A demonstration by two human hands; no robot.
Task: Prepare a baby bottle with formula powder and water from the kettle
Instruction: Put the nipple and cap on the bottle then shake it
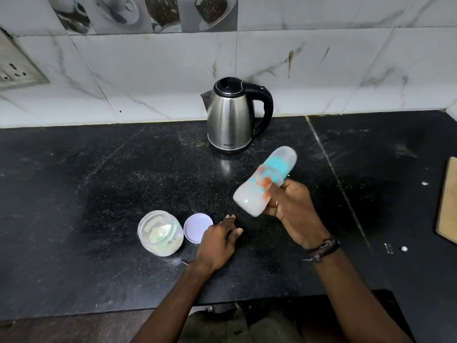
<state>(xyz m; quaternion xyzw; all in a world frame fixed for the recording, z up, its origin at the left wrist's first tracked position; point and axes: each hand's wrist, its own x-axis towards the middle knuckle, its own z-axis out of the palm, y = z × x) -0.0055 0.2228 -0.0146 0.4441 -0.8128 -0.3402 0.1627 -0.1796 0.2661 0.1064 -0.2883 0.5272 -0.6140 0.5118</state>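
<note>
Head view: we look down on a black speckled stone counter (pixel 99 181) set against a wall of white marbled tiles (pixel 148 70).
Bottle: the translucent plastic baby bottle with a turquoise collar and clear cap (pixel 265 180) is held aloft at about 3 o'clock of the scene's centre, tilted with its cap toward 1 o'clock and its base toward 7 o'clock. Its contents look milky, and its outline is blurred.
Right hand: the right hand (pixel 289 204) wraps its fingers round the lower body of the bottle in a firm grasp. We judge this a shaking grip, meant to mix powder and water with the cap on.
Left hand: the left hand (pixel 217 240) rests on the counter with fingers loosely extended, holding nothing; we take it as idle or as a brace.
Jar: the clear round jar with pale formula powder (pixel 160 232) stands open at 7 o'clock, its lilac round lid (pixel 197 227) lying just beside it, at 3 o'clock of the jar.
Kettle: the stainless steel electric kettle with a black handle (pixel 232 117) stands at 12 o'clock, near the wall, well apart from the hands.
Surroundings: a wall socket plate (pixel 14 68) sits at 10 o'clock, and a wooden board's edge (pixel 447 201) at 3 o'clock.
Stage: we judge filling complete and mixing in hand.
</note>
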